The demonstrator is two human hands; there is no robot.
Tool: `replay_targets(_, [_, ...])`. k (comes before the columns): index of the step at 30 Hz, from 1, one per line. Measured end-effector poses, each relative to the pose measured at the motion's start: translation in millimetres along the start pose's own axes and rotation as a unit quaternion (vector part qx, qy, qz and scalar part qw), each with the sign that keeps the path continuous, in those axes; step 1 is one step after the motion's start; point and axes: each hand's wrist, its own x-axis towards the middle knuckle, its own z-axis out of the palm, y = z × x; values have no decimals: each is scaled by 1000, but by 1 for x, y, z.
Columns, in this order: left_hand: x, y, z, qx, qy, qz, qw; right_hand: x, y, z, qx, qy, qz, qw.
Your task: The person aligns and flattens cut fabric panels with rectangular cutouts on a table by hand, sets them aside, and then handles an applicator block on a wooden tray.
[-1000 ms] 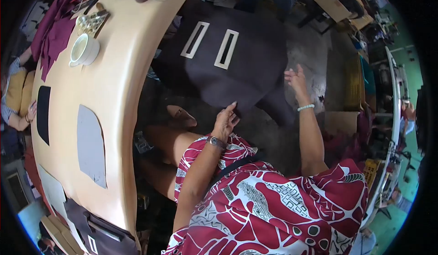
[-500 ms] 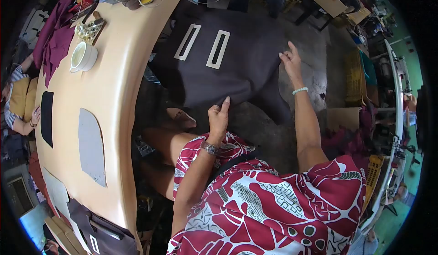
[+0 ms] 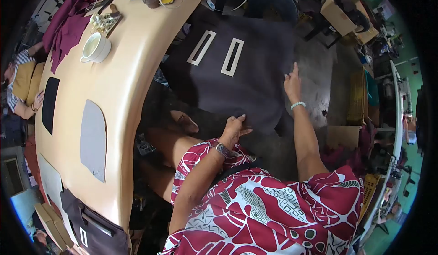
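Observation:
A large dark panel of fabric or leather (image 3: 255, 86) is stretched out in front of me beside the table. Two cream rectangular frames, a left one (image 3: 201, 48) and a right one (image 3: 232, 57), lie on it, each with a dark slot in the middle. At the panel's near edge my left hand (image 3: 233, 129) is closed on it, thumb on top and some fingers below. My right hand (image 3: 293, 85) pinches the panel's right edge, its index finger pointing forward. Part of the panel's lower right corner hangs down in shadow.
A tan-covered table (image 3: 123, 72) runs along my left, bearing a white cup (image 3: 96, 49), a grey cut piece (image 3: 93, 139) and a black strip (image 3: 50, 104). Across it sits another person (image 3: 25, 82). A cardboard box (image 3: 338, 15) and a yellow crate (image 3: 357, 97) stand at right.
The view has shifted slightly. My left hand has turned, its thumb now pointing right along the near edge. The panel is spread flatter, and its right flap hangs less.

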Motion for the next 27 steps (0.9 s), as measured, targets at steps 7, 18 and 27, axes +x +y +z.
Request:
replay_targets(7, [-5,-2,-25,84,-29,-44,995,-15,-24,-16,-122,67,-36,990])
replay_targets(18, [-176,60,-97,110,81,429,893,-99,-283,14,258,-14,-417,871])
replay_targets(27, [-370,22,-197,44,744,505,435,-321,-414,14,288,-179,-724,601])
